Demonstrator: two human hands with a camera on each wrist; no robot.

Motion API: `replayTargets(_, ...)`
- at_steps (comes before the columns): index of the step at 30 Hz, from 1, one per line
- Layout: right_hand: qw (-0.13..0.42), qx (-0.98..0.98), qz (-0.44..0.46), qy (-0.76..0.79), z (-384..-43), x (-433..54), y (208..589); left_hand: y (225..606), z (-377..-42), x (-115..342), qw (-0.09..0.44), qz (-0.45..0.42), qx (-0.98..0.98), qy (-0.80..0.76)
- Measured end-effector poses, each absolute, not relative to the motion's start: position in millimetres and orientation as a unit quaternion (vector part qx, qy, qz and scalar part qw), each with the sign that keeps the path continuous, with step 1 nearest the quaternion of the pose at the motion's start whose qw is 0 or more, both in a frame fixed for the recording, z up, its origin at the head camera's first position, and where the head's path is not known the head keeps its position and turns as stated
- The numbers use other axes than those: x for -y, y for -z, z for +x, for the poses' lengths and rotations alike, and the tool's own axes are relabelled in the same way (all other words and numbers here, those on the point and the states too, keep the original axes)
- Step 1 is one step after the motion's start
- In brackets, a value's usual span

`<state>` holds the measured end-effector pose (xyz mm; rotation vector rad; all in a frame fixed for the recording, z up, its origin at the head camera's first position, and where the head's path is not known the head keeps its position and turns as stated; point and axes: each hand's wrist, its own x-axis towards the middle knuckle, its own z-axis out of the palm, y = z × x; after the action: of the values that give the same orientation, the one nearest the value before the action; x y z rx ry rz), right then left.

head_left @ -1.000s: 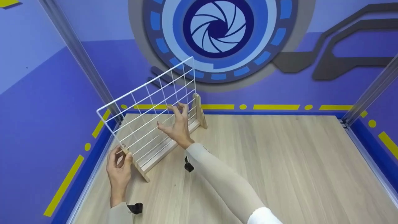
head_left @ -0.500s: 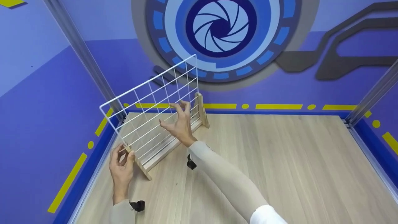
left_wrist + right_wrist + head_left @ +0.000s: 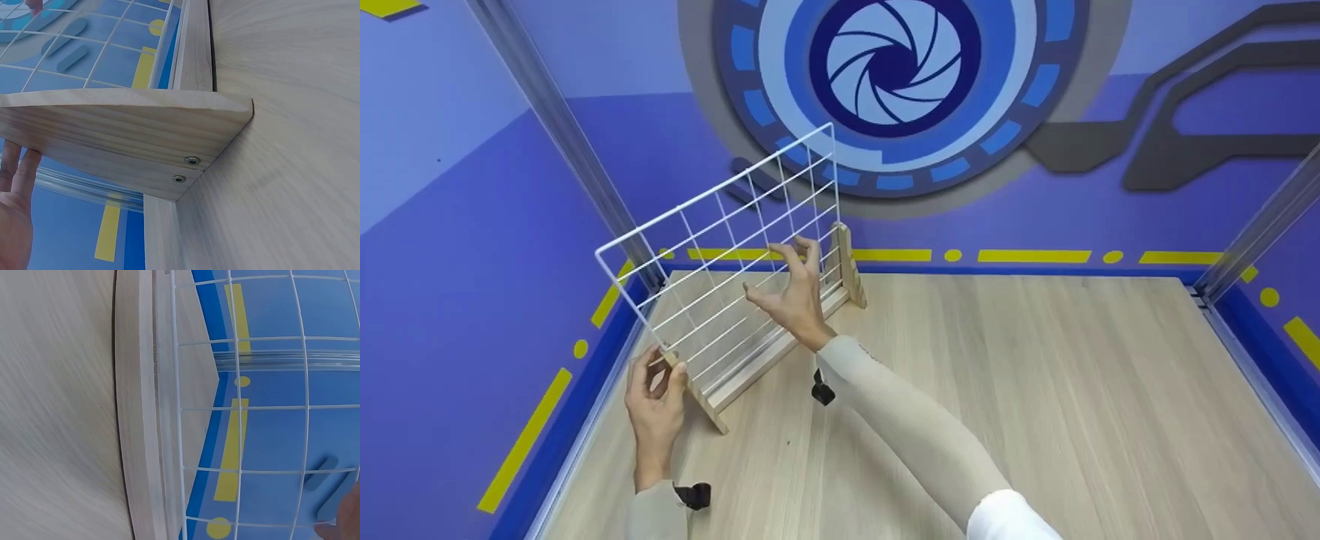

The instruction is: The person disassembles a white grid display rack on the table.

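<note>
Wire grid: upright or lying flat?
Upright: the head view shows the white wire grid rising above the tabletop between two wooden end pieces. Any slight lean: cannot tell.

Lab-like booth: printed blue-purple wall panels, metal corner posts, wood-grain tabletop between.

I see a white gridded panel, its pale wooden stand, beige sleeves, and purple-blue walls dashed and dotted with yellow.

Smooth, white-coated wire grid before right fingers; matt, grained wooden upright at left fingers; matt wood-grain table below.
</note>
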<state>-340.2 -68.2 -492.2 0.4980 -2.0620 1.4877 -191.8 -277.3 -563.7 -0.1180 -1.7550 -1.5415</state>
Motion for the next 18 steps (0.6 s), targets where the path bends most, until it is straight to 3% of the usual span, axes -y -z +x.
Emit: replayTargets(18,0.277,0.758,0.185,-0.561,-340.1,68.6,471.0,562.9,-190.6,277.2,0.381,-0.045,0.690,0.614)
